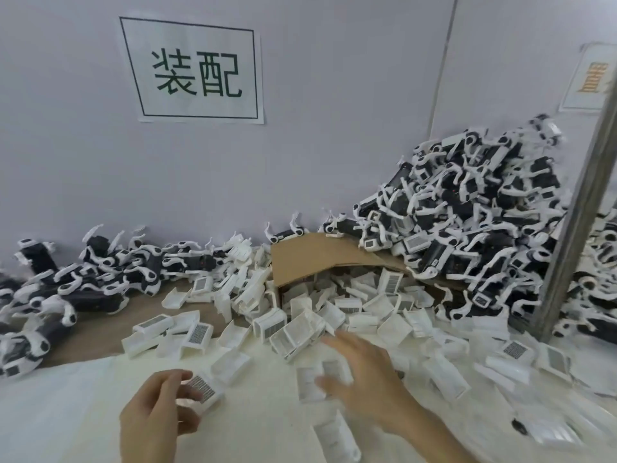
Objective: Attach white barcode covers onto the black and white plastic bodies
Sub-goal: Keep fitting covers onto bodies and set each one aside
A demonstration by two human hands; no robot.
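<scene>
Pinching one white plastic barcode cover (204, 390) in left hand (157, 417), fingers (168, 379) clamped on its edges, barcode up, just above the white-sheeted table (60, 402). Holding right hand (364, 372) over loose covers (310, 384) nearby, fingers apart and blurred; contact: cannot tell. More covers spilled from tipped brown cardboard box (317, 259) mid-table. Black and white plastic bodies (467, 222) heaped high at right, lower heap (66, 285) at left, both against the wall (334, 128).
</scene>
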